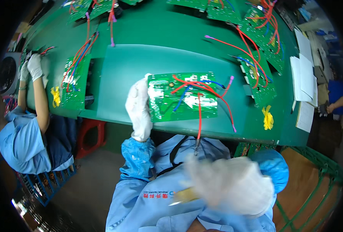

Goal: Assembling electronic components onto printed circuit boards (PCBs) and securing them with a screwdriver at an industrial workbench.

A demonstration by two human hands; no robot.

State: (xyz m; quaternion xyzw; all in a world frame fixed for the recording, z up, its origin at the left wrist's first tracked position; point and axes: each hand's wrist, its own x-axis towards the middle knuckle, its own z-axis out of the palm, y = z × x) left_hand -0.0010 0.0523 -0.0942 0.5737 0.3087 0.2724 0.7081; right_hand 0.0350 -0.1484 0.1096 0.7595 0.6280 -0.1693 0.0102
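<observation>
A green circuit board [162,102] lies at the table's near edge, with several red and blue wires across it. My left hand [139,108], in a white glove, grips the board's left edge; its fingertips are partly hidden there. One red wire [199,120] runs from the board over the table edge toward me, ending in a dark tip. Just below that tip my right hand [233,185], gloved in white and smeared by motion, is closed in front of my chest. A yellowish pointed tool [185,196] sticks out of it. Whether it also touches the wire, I cannot tell.
More wired boards stand left [76,98], right [262,92] and along the far side. Yellow scraps [268,118] lie near the board on the right. Open notebooks [303,77] sit at the right edge. On the left, a co-worker's gloved hands [34,66] work; a red stool [90,135] is nearby.
</observation>
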